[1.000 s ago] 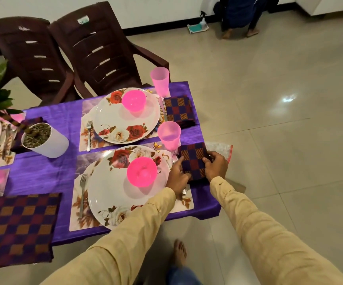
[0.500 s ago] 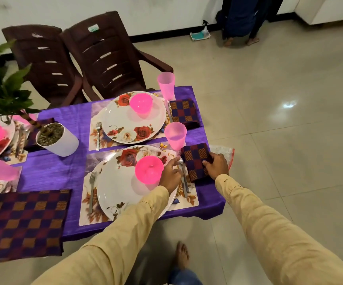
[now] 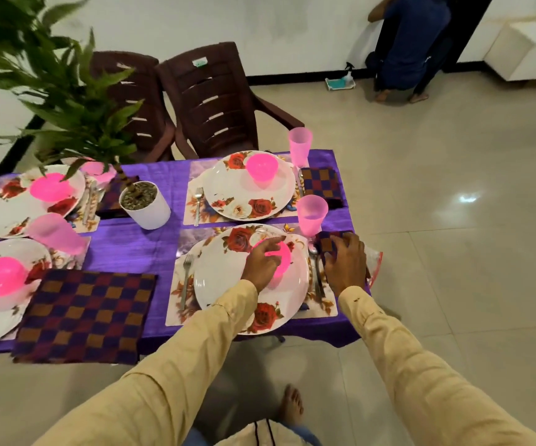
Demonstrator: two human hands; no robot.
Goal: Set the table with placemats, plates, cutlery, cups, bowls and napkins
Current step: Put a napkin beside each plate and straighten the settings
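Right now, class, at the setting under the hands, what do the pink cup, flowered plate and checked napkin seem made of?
Pink cup: translucent plastic, probably; light glows through its walls. Flowered plate: glossy, printed roses; melamine or glazed ceramic, cannot tell. Checked napkin: woven cloth; matte, folded, lying soft under the right hand.

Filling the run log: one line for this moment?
left hand on pink bowl | right hand pressing checked napkin beside plate
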